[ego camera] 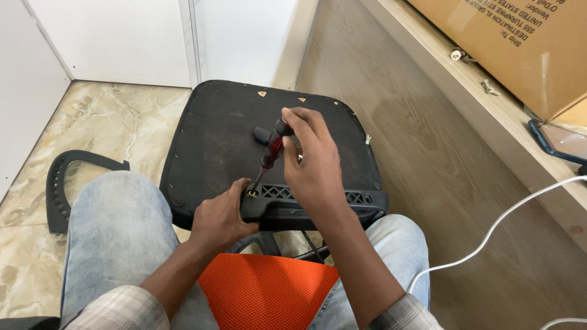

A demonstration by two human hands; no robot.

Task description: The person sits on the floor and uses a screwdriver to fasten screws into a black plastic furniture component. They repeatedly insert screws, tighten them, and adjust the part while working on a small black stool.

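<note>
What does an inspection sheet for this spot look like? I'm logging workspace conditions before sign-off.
Surface: upturned black chair seat base propped against the person's knees, over a marble-tile floor.
Job's things: red-handled screwdriver, tip at a brass screw in a black plastic bracket.
Clutter: loose black armrest on the floor; small hardware on the wooden ledge.
Grippers: right hand grips the screwdriver; left hand steadies the bracket.
Cables: white cable at right.
Surroundings: cardboard box, white walls, orange mesh.
</note>
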